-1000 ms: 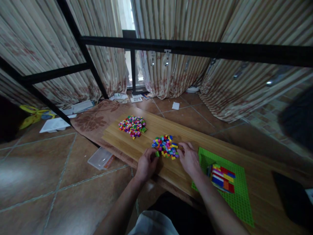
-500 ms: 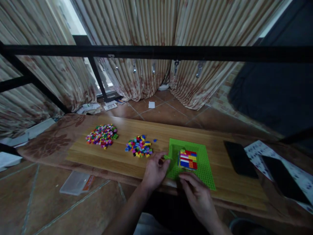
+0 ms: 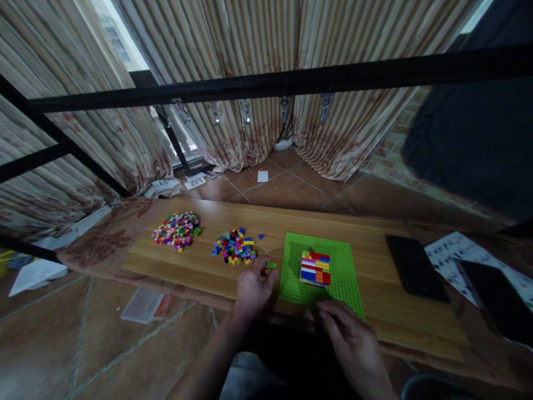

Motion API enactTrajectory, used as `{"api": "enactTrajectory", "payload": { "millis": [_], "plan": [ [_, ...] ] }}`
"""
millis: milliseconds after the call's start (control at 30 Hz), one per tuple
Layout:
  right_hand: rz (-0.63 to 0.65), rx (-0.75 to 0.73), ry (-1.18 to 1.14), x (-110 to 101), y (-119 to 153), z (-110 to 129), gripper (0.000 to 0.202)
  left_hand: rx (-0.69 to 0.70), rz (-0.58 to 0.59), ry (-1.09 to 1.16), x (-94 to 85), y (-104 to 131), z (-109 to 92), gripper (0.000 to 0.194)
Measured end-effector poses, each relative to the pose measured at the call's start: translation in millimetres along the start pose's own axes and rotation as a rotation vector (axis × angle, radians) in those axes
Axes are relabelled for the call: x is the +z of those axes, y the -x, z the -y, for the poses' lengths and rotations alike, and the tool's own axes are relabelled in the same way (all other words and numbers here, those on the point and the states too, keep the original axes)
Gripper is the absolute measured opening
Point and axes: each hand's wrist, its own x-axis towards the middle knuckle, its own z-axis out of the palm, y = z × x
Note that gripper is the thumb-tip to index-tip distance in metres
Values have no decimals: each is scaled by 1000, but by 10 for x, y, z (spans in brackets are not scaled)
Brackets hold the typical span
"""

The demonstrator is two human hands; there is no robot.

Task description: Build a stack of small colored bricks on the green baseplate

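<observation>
My left hand pinches a small green building brick between thumb and fingers, just left of the baseplate. The green studded baseplate lies on the wooden board. A block of stacked coloured bricks in red, blue, yellow, white and orange stands on its middle. At the plate's front edge is my right hand, its fingers curled and close together; whatever they hold, if anything, is hidden. A pile of mixed bricks lies beyond my left hand, with a single blue brick apart from it.
Farther left on the wooden board is a larger pile of small bricks. A black phone-like slab lies at the right, by a printed sheet and another dark slab. A clear plastic lid is on the floor.
My left hand has drawn left, off the baseplate's edge, with the green brick in its fingers. My right hand has moved slightly right and towards me. The camera view has tilted a little.
</observation>
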Motion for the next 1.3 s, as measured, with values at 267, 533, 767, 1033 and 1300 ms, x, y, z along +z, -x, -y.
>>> {"api": "enactTrajectory", "payload": {
  "millis": [267,533,767,1033,1300],
  "plan": [
    [152,-170,-43,615,-209,376,20,-146,-90,-179,-481,236,469,25],
    [175,-218,218,1253,-933,557,20,-146,-125,-222,-581,166,683,25],
    [98,-214,471,1543,-1029,582,11,-125,-183,-185,-554,142,747,31],
    [51,-266,284,1417,-916,594,12,-147,-303,168,-546,248,541,28],
    [147,-257,-62,904,-640,764,15,-279,6,691,-494,213,101,25]
  ]
}}
